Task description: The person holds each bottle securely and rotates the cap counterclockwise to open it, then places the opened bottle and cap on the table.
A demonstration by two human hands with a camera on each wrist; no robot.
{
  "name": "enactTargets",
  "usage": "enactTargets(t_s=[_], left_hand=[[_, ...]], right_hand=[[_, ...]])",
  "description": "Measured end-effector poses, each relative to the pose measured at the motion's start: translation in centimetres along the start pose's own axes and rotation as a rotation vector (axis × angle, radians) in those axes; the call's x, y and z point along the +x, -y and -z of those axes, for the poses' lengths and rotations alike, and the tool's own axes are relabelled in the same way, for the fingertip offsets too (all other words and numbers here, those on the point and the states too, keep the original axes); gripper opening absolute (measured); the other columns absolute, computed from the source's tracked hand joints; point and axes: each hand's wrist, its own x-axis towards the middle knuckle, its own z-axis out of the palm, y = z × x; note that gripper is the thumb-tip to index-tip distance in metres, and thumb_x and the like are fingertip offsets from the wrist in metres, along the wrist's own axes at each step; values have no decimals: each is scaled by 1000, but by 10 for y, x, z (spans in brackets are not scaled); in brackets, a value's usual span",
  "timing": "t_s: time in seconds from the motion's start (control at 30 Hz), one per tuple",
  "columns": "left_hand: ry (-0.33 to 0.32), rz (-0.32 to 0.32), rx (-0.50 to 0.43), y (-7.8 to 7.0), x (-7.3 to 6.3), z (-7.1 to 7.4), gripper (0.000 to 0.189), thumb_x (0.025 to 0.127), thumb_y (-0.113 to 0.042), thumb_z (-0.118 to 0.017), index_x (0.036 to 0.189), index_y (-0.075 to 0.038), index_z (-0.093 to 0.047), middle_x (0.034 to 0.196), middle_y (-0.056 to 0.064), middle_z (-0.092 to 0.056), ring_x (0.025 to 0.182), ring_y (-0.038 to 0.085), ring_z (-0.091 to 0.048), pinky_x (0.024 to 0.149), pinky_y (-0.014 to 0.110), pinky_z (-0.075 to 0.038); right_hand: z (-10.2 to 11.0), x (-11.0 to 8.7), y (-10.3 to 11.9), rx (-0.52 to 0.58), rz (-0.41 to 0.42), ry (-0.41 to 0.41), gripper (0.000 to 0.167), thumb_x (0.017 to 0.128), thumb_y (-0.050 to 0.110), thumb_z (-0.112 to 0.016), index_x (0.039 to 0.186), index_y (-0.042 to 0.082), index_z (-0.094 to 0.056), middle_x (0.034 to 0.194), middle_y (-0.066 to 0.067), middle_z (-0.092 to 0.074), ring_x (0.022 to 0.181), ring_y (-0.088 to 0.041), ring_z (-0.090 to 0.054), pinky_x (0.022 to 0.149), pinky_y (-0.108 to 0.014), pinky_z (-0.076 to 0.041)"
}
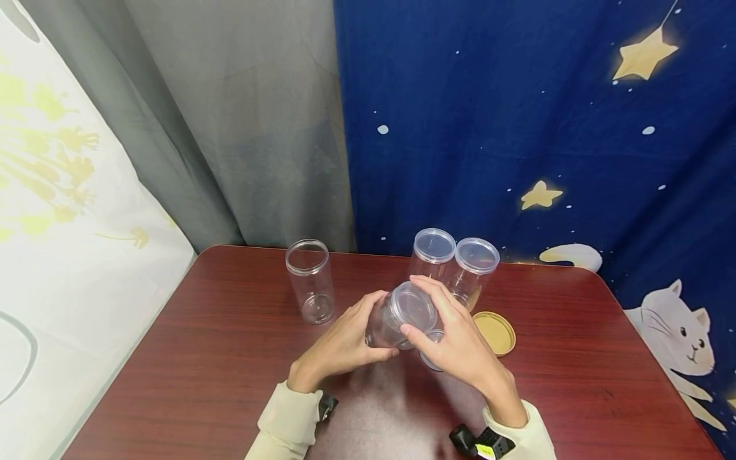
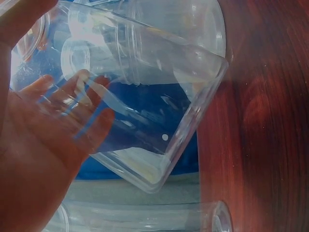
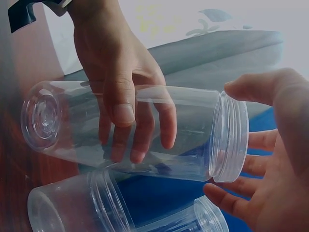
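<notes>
A clear plastic jar is held tilted above the table, with a translucent screw lid on its mouth. My left hand grips the jar's body, its fingers showing through the clear wall in the left wrist view. My right hand holds the lid by its rim, thumb on the near side and fingers round the far side. Partly hidden beneath the hands is another clear round piece; its kind cannot be told.
At the back left stands a lidless clear jar. Two lidded jars, one left and one right, stand together behind my hands. A gold round lid lies on the red-brown table. Curtains hang behind.
</notes>
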Motion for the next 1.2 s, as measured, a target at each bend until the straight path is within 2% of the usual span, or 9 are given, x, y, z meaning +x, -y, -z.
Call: enactTargets(t_s=[0.27, 0.47, 0.77, 1.0, 1.2], left_hand=[[-3, -3, 0, 0, 1, 0, 89, 72, -37, -87, 145, -16, -40, 135, 0, -55, 118, 17, -55, 100, 42, -47], [-1, -3, 14, -1, 2, 0, 91, 71, -37, -88, 145, -16, -39, 135, 1, -55, 116, 18, -56, 99, 42, -47], [-4, -16, 21, 0, 1, -1, 89, 72, -38, -87, 144, -16, -40, 135, 0, -55, 117, 17, -56, 99, 41, -48], [-1, -18, 18, 0, 1, -1, 90, 72, -37, -87, 144, -15, -40, 136, 1, -54, 119, 17, -55, 101, 41, -47], [0, -17, 18, 0, 0, -1, 89, 72, -38, -87, 144, -15, -40, 136, 0, -54, 118, 17, -55, 100, 41, -47]], right_hand=[[2, 1, 0, 11, -23, 12, 79, 81, 29, -81, 148, 21, -42, 151, 1, -45, 133, -17, -48, 102, -44, -47], [1, 1, -2, -45, -45, -57, 79, 77, 33, -84, 145, 18, -46, 141, -2, -52, 123, -21, -55, 96, -45, -49], [-3, 1, 1, -115, -86, -87, 76, 76, 42, -84, 141, 19, -51, 134, 2, -55, 116, -19, -59, 91, -45, -51], [-3, 0, 1, -124, -103, -83, 75, 76, 45, -83, 139, 18, -53, 130, 2, -58, 110, -17, -61, 88, -43, -52], [-2, 0, 1, -114, -105, -68, 74, 77, 44, -83, 140, 18, -52, 131, 2, -57, 112, -17, -60, 89, -43, -52]])
